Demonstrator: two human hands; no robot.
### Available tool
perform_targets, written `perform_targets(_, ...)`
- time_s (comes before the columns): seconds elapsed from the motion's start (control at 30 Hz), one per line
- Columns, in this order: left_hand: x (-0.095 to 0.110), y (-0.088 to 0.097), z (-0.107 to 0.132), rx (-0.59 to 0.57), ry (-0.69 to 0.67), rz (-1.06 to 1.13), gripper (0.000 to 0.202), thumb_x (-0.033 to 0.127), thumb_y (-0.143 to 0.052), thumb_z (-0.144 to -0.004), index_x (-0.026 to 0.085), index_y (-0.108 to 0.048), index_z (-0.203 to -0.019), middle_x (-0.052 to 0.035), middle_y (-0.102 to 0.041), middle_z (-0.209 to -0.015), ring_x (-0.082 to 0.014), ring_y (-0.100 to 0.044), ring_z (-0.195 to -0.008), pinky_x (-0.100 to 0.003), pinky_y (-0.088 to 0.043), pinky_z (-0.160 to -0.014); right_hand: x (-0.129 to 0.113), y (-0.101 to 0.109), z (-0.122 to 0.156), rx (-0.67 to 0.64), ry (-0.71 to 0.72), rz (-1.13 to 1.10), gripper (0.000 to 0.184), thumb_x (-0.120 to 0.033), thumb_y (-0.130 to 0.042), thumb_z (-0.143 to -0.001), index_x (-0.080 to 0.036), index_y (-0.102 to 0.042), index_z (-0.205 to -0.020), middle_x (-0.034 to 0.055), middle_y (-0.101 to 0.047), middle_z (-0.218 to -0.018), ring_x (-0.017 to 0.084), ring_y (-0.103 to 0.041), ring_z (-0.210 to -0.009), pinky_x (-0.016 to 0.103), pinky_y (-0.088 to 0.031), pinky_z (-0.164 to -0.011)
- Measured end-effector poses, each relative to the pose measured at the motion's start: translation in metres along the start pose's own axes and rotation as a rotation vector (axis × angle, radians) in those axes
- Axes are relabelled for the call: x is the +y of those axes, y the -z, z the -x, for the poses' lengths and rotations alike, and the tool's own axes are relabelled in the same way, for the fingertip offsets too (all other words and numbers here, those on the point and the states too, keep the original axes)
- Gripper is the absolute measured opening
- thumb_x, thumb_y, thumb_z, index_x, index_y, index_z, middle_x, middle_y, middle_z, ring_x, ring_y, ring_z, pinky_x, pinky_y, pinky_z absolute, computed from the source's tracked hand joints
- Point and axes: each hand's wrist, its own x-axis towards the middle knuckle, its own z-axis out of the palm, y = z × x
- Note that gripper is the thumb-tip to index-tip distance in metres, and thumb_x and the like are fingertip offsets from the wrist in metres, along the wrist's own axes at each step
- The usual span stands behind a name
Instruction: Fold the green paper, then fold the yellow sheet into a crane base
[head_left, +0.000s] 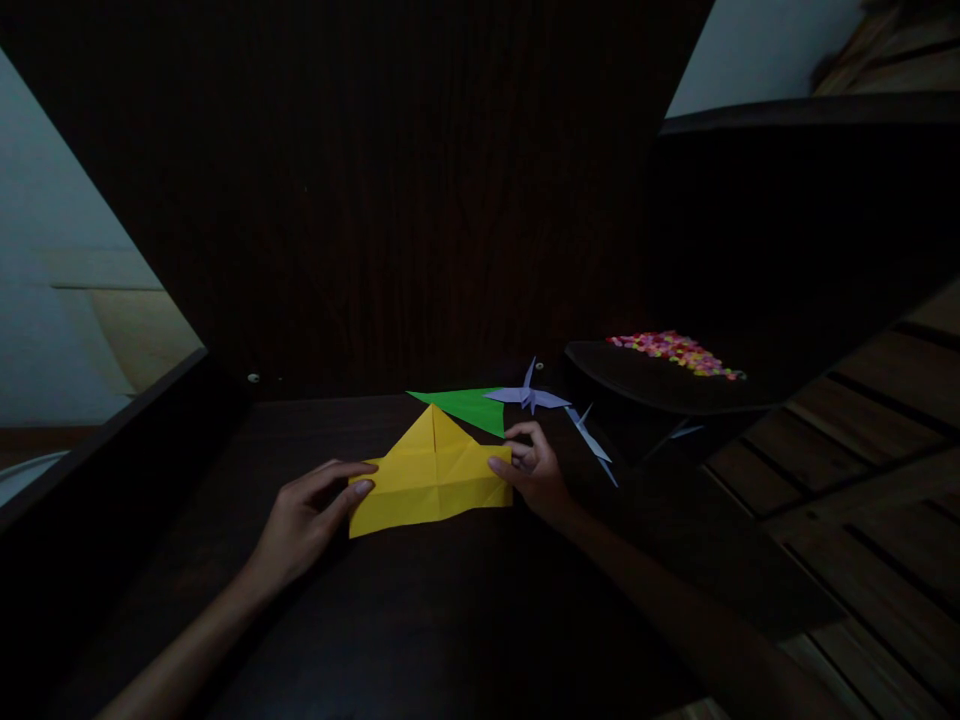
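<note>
Dark worktop carries a folded yellow paper at its middle. Left grip lies open, fingertips pressing the sheet's left edge. Right grip pinches its right edge. Green paper lies just beyond.

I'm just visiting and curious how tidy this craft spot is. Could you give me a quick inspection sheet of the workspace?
Surface: dark table, dimly lit.
Things in hand: yellow paper, folded to a peak on top, lying flat between both hands.
Clutter: green paper behind it; a pale paper crane and a second crane to the right; a dark tray of coloured bits farther right.
Hands: left hand open, fingertips on the paper's left edge; right hand pinching its right edge.
Cables: nothing seen.
Surroundings: dark panel behind, wooden slats at right, pale wall at left.
</note>
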Motion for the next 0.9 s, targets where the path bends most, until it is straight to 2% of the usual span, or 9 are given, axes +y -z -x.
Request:
perform_targets(0.33, 0.006, -0.001, 0.003, 0.047, 0.188, 0.094, 0.053, 0.061, -0.080, -0.065, 0.024, -0.075, -0.102, -0.0049, -0.077, -0.099, -0.0273, -0.071, -0.088, -0.035, -0.060, -0.072, 0.003, 0.000, 0.002, 0.086, 0.109, 0.112, 0.049, -0.049, -0.079, -0.071, -0.027, -0.040, -0.092, -0.0040, -0.058, -0.073, 0.017, -0.062, -0.067, 0.029, -0.048, -0.062)
perform_targets(0.57, 0.008, -0.001, 0.002, 0.088, 0.184, 0.046, 0.050, 0.060, -0.076, -0.069, 0.026, -0.078, -0.104, -0.0043, -0.072, -0.095, -0.0255, -0.067, -0.086, -0.036, -0.059, -0.073, 0.001, -0.002, 0.008, 0.118, 0.183, 0.173, 0.041, -0.049, -0.076, -0.074, -0.026, -0.046, -0.087, -0.0036, -0.056, -0.070, 0.015, -0.057, -0.062, 0.027, -0.044, -0.058)
perform_targets(0.7, 0.005, -0.003, 0.002, 0.156, 0.159, 0.017, 0.047, 0.064, -0.076, -0.067, 0.027, -0.080, -0.096, -0.0058, -0.065, -0.110, -0.0283, -0.064, -0.101, -0.038, -0.059, -0.080, 0.001, -0.003, 0.010, 0.135, 0.208, 0.211, 0.038, -0.049, -0.076, -0.075, -0.025, -0.048, -0.086, -0.0020, -0.058, -0.073, 0.016, -0.059, -0.065, 0.028, -0.045, -0.058)
perform_targets(0.8, 0.001, -0.003, 0.001, 0.138, 0.157, 0.016, 0.047, 0.066, -0.075, -0.067, 0.027, -0.081, -0.093, -0.0064, -0.061, -0.121, -0.0309, -0.061, -0.111, -0.041, -0.057, -0.088, 0.001, -0.002, 0.011, 0.142, 0.235, 0.237, 0.036, -0.049, -0.075, -0.077, -0.025, -0.050, -0.086, -0.0006, -0.060, -0.076, 0.017, -0.060, -0.068, 0.028, -0.046, -0.060)
perform_targets(0.9, -0.002, -0.003, 0.000, 0.107, 0.144, 0.001, 0.046, 0.066, -0.073, -0.069, 0.027, -0.081, -0.092, -0.0066, -0.062, -0.123, -0.0318, -0.060, -0.115, -0.044, -0.055, -0.094, 0.001, -0.002, 0.012, 0.140, 0.239, 0.258, 0.035, -0.050, -0.074, -0.078, -0.025, -0.050, -0.085, -0.0005, -0.060, -0.076, 0.017, -0.061, -0.069, 0.028, -0.047, -0.060)
